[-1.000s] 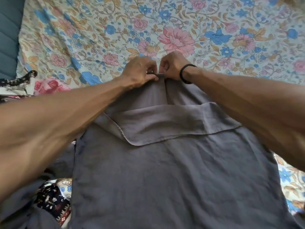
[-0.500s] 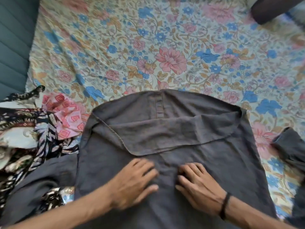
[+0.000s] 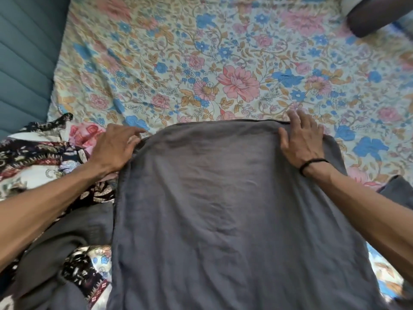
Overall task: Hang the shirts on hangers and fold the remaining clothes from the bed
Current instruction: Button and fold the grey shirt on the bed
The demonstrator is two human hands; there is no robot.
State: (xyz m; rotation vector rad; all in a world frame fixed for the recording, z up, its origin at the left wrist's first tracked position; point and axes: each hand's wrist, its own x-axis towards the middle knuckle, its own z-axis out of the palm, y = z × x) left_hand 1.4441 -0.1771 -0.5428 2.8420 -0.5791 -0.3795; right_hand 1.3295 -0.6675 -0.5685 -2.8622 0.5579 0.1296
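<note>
A large grey garment lies spread on the flowered bedsheet, its far part now a smooth folded edge. My left hand is at the far left corner of that fold, fingers curled around the cloth edge. My right hand, with a black band on the wrist, rests on the far right corner, thumb on top and fingers over the edge. The parts of both hands' fingers past the cloth are partly hidden.
A heap of patterned black, white and pink clothes lies at the left, with more dark grey cloth below it. A dark bolster sits at the far right corner. A teal padded wall borders the bed's left side.
The near layer of the grey garment has been brought up over the folded flap and collar. Both hands moved from the garment's middle to its far corners.
</note>
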